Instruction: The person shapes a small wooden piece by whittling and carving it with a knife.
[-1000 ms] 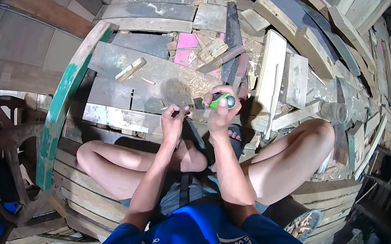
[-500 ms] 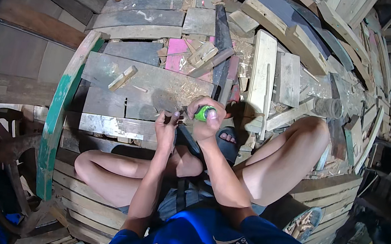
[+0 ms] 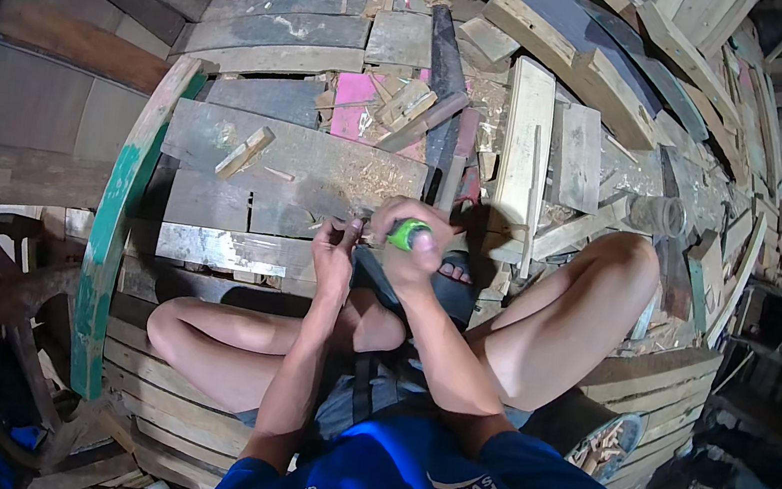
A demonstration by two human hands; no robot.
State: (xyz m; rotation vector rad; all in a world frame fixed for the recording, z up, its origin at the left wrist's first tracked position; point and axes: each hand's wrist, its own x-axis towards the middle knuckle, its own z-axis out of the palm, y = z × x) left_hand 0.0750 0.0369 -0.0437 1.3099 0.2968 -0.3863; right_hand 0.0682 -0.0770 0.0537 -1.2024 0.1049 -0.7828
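The right hand (image 3: 415,256), wrapped around a green-handled tool (image 3: 404,234), now sits closer to the left hand (image 3: 333,254), apparently pinching a small, indistinct piece (image 3: 365,230), suggesting work concentrates there.

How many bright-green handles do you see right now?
1: the bright-green handle, gripped in the right hand. Others could be hidden among the scattered wood.
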